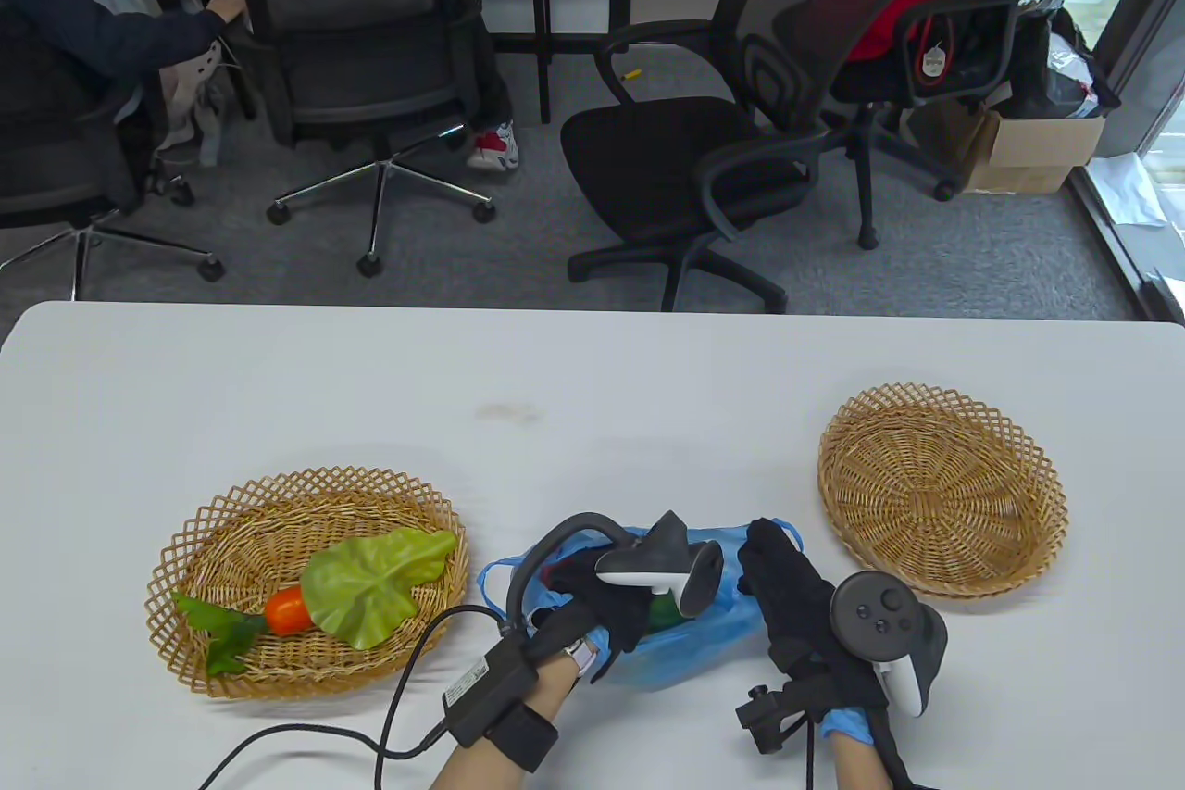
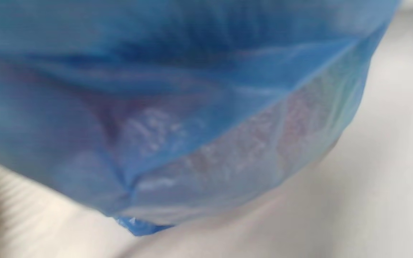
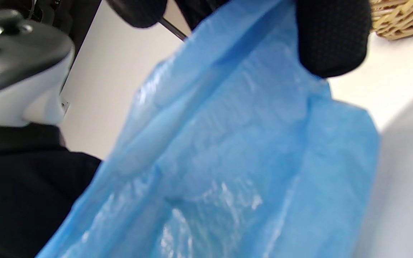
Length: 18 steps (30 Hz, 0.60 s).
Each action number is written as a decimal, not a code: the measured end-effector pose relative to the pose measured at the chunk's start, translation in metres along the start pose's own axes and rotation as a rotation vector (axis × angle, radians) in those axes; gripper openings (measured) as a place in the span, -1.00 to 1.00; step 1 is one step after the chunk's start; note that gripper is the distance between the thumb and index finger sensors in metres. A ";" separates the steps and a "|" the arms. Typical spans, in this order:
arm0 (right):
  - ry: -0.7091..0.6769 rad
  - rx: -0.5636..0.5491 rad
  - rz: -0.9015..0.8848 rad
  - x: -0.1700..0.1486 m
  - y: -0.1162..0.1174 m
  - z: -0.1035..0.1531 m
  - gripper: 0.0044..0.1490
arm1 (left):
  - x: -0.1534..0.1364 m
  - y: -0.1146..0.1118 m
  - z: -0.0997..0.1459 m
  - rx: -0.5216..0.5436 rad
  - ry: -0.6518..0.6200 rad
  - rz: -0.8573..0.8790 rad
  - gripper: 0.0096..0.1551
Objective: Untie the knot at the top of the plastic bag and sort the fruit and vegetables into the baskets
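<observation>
The blue plastic bag (image 1: 690,653) lies open at the table's front centre. My left hand (image 1: 602,595) reaches into its mouth; its fingers are hidden by the tracker and the bag, beside something green (image 1: 663,614) inside. The left wrist view shows only blurred bag film (image 2: 192,107). My right hand (image 1: 782,591) pinches the bag's right rim, its fingers (image 3: 332,36) curled over the raised edge of the bag (image 3: 228,161). The left wicker basket (image 1: 185,549) holds a carrot (image 1: 285,610) and a green leaf (image 1: 370,582). The right wicker basket (image 1: 940,489) holds nothing.
A black cable (image 1: 398,707) runs from my left wrist across the table's front edge. Office chairs (image 1: 685,151) stand on the carpet beyond the far edge, and a person's sleeve (image 1: 83,21) shows at the top left. The right basket's rim (image 3: 403,18) lies just past my right fingers.
</observation>
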State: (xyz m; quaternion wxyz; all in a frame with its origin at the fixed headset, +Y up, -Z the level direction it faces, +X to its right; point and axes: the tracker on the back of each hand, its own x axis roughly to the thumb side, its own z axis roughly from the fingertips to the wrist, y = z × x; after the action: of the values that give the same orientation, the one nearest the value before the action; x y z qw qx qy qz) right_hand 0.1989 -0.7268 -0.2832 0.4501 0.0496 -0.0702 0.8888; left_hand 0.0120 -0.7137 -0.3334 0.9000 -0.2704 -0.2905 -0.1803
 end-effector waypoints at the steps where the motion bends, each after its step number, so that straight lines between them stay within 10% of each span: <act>1: 0.000 0.000 0.000 0.000 0.000 0.000 -0.26 | -0.002 0.000 0.001 0.009 -0.007 0.006 0.03; 18: 0.014 -0.011 -0.002 -0.001 -0.002 0.000 -0.24 | -0.028 0.010 0.032 0.281 -0.072 0.164 -0.05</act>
State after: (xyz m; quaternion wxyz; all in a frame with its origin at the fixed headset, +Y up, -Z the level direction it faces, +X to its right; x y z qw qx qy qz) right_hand 0.2015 -0.7267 -0.2828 0.4518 0.0408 -0.0717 0.8883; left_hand -0.0179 -0.6822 -0.3323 0.9296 -0.1711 -0.3220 -0.0540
